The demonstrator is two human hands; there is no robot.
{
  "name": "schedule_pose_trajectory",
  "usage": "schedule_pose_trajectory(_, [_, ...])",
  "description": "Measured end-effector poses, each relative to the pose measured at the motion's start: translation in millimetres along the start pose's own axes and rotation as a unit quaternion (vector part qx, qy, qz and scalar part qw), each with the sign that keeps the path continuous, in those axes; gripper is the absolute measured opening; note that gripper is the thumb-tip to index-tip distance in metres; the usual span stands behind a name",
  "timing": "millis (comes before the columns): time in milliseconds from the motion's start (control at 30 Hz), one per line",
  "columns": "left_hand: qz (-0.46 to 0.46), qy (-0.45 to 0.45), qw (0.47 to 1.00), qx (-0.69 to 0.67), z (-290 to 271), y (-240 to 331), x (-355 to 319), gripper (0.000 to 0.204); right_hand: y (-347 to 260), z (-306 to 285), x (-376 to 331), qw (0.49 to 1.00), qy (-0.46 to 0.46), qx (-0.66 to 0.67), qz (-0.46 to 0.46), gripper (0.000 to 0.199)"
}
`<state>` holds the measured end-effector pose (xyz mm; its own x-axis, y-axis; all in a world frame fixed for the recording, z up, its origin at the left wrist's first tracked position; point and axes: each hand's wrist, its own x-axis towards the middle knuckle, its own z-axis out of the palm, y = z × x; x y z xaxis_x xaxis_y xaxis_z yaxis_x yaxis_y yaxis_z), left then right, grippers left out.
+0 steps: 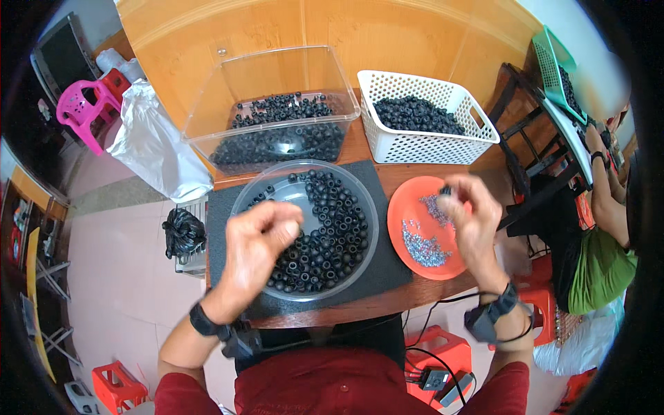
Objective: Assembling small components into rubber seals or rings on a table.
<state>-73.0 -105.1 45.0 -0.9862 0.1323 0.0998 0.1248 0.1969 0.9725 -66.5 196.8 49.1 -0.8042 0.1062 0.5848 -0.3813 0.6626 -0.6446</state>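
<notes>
Over the orange plate (408,207) — right hand (474,218) fingers pinch a black ring (445,190).

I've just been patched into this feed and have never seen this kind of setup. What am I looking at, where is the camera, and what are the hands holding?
There is no machine here: a person works with bare hands. The one picture comes from a wide fisheye camera on their head, looking down, so straight edges bend.

On the wooden table lies a dark mat with a clear round bowl of small black rings. Beside it is an orange plate with tiny silvery pieces. Behind stand a clear bin and a white basket, both holding more black rings.

The left hand hovers over the bowl, fingers curled; whether it holds anything is hidden. The right hand, above the plate, pinches a small dark piece. Another person sits at the right edge.
</notes>
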Motion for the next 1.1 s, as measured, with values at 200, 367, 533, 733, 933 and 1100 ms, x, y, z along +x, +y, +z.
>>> schedule_pose_trajectory(200, [0.119,0.025,0.951,0.284,-26,-39,74,0.022,53,18,113,0.997,0.05,-0.052,-0.005,0.025])
schedule_pose_trajectory(367, [0.226,-0.013,0.868,0.443,-14,-67,100,0.02,68,24,162,0.955,0.099,-0.251,-0.119,0.042])
schedule_pose_trajectory(533, [0.236,-0.039,0.831,0.502,-10,-69,110,0.019,57,46,138,0.973,0.041,-0.196,-0.113,0.041])
schedule_pose_trajectory(733, [0.264,-0.055,0.781,0.563,1,-70,115,0.007,27,50,85,0.972,-0.005,-0.117,-0.202,0.03])
schedule_pose_trajectory(933, [0.285,-0.031,0.789,0.543,7,-74,118,0.006,6,42,52,0.983,-0.058,-0.051,-0.167,0.024])
schedule_pose_trajectory(1100, [0.305,-0.045,0.771,0.558,3,-78,117,0.003,-1,38,29,0.991,-0.072,-0.014,-0.116,0.017])
